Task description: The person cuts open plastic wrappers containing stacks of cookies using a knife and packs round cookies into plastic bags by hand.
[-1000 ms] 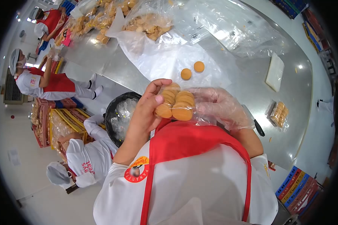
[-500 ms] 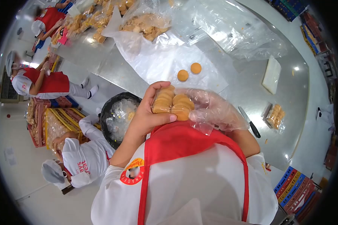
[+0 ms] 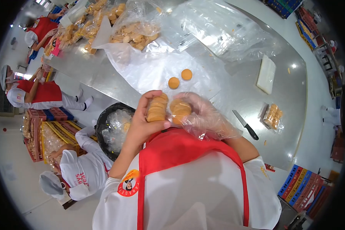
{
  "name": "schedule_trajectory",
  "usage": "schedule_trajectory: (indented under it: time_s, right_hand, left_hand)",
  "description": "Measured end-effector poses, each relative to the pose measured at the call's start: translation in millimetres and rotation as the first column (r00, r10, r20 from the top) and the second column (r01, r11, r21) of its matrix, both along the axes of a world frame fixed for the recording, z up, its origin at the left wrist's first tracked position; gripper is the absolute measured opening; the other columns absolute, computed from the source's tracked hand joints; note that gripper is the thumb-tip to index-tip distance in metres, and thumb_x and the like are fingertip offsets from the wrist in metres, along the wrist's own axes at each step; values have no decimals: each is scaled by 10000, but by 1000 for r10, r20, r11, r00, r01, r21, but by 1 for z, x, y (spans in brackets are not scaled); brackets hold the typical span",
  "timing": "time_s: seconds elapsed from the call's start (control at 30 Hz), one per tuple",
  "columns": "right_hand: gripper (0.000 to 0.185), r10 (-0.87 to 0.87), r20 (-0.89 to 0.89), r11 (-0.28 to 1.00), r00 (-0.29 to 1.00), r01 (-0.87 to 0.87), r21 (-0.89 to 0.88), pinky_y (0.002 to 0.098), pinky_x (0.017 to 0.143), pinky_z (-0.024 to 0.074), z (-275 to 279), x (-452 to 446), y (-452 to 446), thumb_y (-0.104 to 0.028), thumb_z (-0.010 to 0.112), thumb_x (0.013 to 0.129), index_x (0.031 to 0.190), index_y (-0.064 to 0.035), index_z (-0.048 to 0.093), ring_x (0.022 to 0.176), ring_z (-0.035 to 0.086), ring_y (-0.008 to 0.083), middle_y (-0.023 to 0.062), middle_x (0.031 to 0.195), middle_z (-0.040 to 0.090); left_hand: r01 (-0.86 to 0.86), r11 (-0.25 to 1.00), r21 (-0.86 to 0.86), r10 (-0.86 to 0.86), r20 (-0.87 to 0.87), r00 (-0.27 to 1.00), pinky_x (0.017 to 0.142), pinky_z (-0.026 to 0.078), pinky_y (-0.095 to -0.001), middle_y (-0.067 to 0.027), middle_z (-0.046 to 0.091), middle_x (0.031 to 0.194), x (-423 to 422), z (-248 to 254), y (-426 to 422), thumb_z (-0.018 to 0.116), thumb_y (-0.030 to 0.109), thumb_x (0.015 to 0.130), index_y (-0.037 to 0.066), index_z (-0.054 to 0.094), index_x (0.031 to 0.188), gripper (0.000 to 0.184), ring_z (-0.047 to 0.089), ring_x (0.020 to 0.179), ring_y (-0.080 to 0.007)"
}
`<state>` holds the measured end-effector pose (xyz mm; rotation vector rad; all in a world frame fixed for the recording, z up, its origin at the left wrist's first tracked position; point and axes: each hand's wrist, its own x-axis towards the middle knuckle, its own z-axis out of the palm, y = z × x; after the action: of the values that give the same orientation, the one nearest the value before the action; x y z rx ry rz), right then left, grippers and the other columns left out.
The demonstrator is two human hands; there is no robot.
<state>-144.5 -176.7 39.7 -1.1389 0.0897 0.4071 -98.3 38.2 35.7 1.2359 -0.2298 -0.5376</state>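
A clear bag of round cookies (image 3: 157, 109) is held between my hands in front of the red apron, its cookies in two stacks. Bare, my left hand (image 3: 143, 117) wraps round the left stack, thumb along its lower edge. My right hand (image 3: 201, 115), in a clear plastic glove, grips the right stack and the loose plastic. A narrow gap shows between the stacks. Just beyond my hands, two loose cookies (image 3: 180, 78) lie on a white plastic sheet (image 3: 142, 69).
A knife (image 3: 246, 125), a packed cookie bag (image 3: 272, 116) and a white block (image 3: 266, 74) lie on the steel table (image 3: 234, 88). Piled cookies (image 3: 134, 35) are at the back. A black-lined bin (image 3: 115, 130) stands left, near co-workers (image 3: 80, 168).
The two stacks in the bag have moved apart, with a gap now between them. My left thumb has shifted down to the bag's lower edge. The whole view has shifted slightly.
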Motion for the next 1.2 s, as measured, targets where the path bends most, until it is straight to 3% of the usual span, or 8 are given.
schedule_trajectory:
  time_s: [0.13, 0.23, 0.63, 0.73, 0.83, 0.93, 1.07, 1.2]
  right_hand:
    - [570, -230, 501, 898, 834, 381, -222, 335, 760, 521, -34, 21, -27, -101, 704, 763, 1292, -27, 503, 900, 621, 210, 116, 1018, 607]
    - [598, -8, 564, 308, 825, 539, -784, 407, 915, 470, -44, 32, -40, -106, 688, 720, 1283, -17, 507, 1030, 582, 304, 158, 1070, 606]
    - [686, 452, 478, -100, 753, 575, -812, 421, 888, 456, -90, 37, -33, -172, 651, 738, 1374, -16, 446, 999, 559, 345, 190, 1124, 588]
    - [616, 185, 452, 89, 872, 444, -892, 405, 853, 461, -82, 39, -33, -181, 638, 739, 1308, 11, 505, 1007, 567, 340, 193, 1084, 611]
    - [501, 5, 281, 607, 960, 220, -764, 394, 803, 466, -56, 52, -46, -199, 623, 738, 1176, 40, 587, 946, 580, 348, 205, 1030, 628]
    - [485, -80, -6, 826, 997, 63, -560, 292, 696, 452, -47, 63, -54, -168, 574, 773, 1221, 16, 608, 761, 525, 158, 79, 910, 595]
    - [430, 25, 211, 756, 977, 120, -643, 230, 630, 405, -86, 83, -77, -171, 581, 782, 1161, 19, 650, 708, 506, 97, 24, 867, 603]
    - [430, -45, -63, 857, 997, 7, -516, 213, 614, 387, -62, 86, -76, -175, 582, 788, 1158, 33, 645, 690, 495, 80, 19, 847, 600]
  left_hand:
    - [-196, 979, -49, 195, -28, 981, 837, 540, -338, -115, 522, 1247, 9, 2, 28, 774, 28, 644, 42, 379, 1378, 833, 589, 1072, -229]
    - [-350, 934, -74, 354, 60, 933, 758, 555, -326, -113, 541, 1217, 13, -1, 55, 776, 106, 670, 59, 376, 1375, 812, 613, 1005, -227]
    - [-480, 875, -58, 482, 25, 876, 823, 538, -314, -125, 540, 1200, 1, -11, 89, 772, 178, 687, 35, 363, 1368, 807, 600, 1038, -230]
    - [-503, 860, -87, 507, 31, 862, 942, 496, -362, -142, 529, 1209, 1, -16, 87, 770, 179, 691, 20, 355, 1370, 811, 579, 1097, -258]
    - [-496, 863, -91, 500, 20, 866, 1038, 432, -408, -154, 517, 1222, 2, -20, 89, 771, 192, 689, 14, 350, 1372, 822, 556, 1147, -282]
    - [-474, 875, -103, 477, 2, 879, 1043, 428, -426, -157, 512, 1230, 2, -18, 88, 773, 210, 682, 15, 336, 1379, 846, 552, 1155, -293]
    - [-473, 872, -123, 475, -15, 880, 1005, 459, -433, -160, 511, 1237, -1, -18, 85, 769, 228, 676, 23, 300, 1394, 881, 555, 1146, -303]
    - [-445, 884, -146, 443, -45, 895, 967, 487, -425, -159, 516, 1241, -4, -22, 86, 768, 227, 680, 33, 280, 1403, 894, 565, 1131, -294]
